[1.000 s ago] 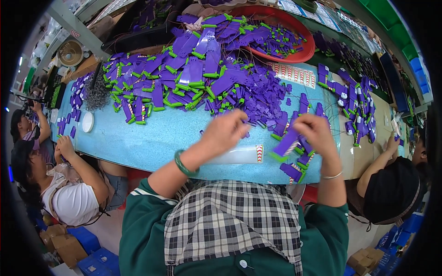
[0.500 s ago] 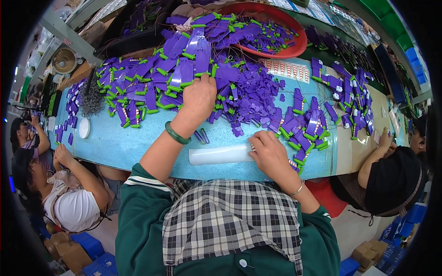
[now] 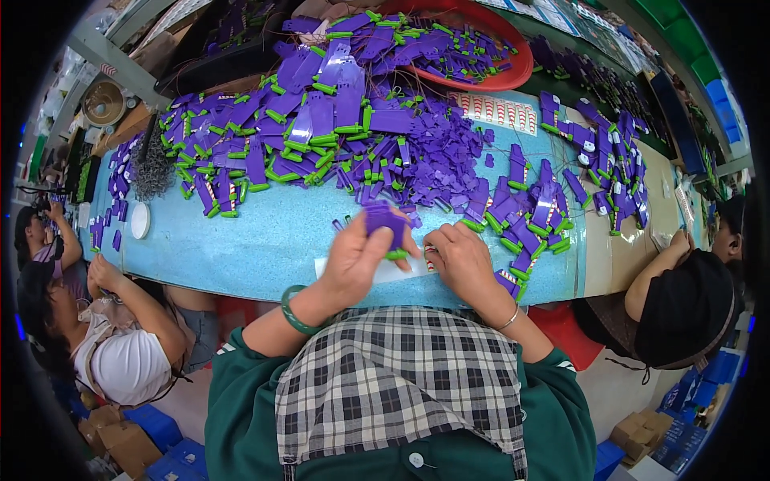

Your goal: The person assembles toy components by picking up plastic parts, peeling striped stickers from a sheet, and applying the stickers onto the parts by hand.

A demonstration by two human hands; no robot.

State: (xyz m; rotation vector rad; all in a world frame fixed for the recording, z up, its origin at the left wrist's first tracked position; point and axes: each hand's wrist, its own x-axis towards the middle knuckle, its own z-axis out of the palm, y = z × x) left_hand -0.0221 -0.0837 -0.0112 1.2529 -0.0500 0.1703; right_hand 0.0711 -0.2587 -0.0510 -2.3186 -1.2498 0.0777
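Note:
My left hand (image 3: pixel 350 258) is closed around a purple plastic piece with a green end (image 3: pixel 387 228), held above the near part of the table. Motion blurs it slightly. Just to the right, my right hand (image 3: pixel 463 258) pinches a small red-and-white striped sticker (image 3: pixel 430 260) between thumb and fingers. A white glossy strip (image 3: pixel 393 273) lies beneath both hands, partly covered by them. Beyond them is a heap of purple pieces with green ends (image 3: pixel 257 152), and small loose purple parts (image 3: pixel 445 164) lie beside it. More purple-and-green pieces (image 3: pixel 529 220) rest right of my right hand.
A red basin (image 3: pixel 513 68) full of purple parts stands at the back. Near it lies a sheet of striped stickers (image 3: pixel 501 112). A white round lid (image 3: pixel 140 220) sits at left by a grey wiry bundle (image 3: pixel 151 168). Other people sit at both sides.
My left hand has come back from the heap toward me, now with a purple piece in it. My right hand stays by the white strip, shifted slightly left.

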